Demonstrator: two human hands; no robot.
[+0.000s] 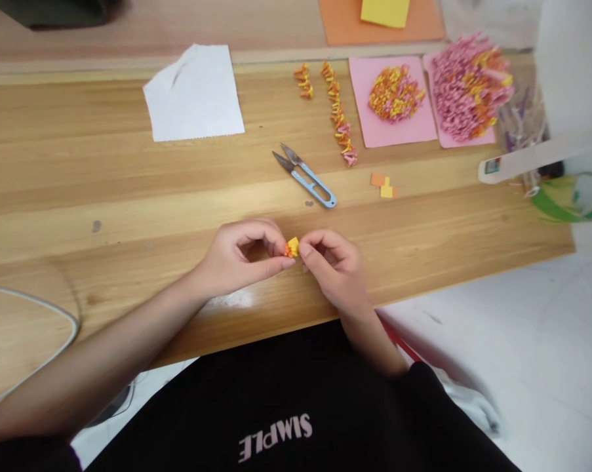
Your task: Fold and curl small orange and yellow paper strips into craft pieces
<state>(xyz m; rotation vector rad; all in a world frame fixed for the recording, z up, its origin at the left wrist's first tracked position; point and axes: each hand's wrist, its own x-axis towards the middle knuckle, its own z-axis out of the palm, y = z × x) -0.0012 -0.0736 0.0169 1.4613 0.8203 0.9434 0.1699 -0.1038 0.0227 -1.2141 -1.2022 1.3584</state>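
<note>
Near the front of the wooden table, my left hand (251,255) pinches a small orange-and-yellow folded paper piece (292,247) between thumb and fingers. My right hand (332,265) is closed at the right side of the same piece, thumb against fingertips, at its yellow part. The fingertips partly cover the piece, so its exact shape is hard to make out. Just beyond the hands lie blue-handled thread snips (305,177), blades pointing away to the left. To their right are small orange and yellow paper squares (385,186).
A row of orange, yellow and pink folded pieces (338,118) lies beside a shorter row (304,81). Similar pieces form a small pile (395,94) and a larger pile (470,88) on pink paper. White paper (195,98) lies at left; a green-rimmed container (571,198) is at right.
</note>
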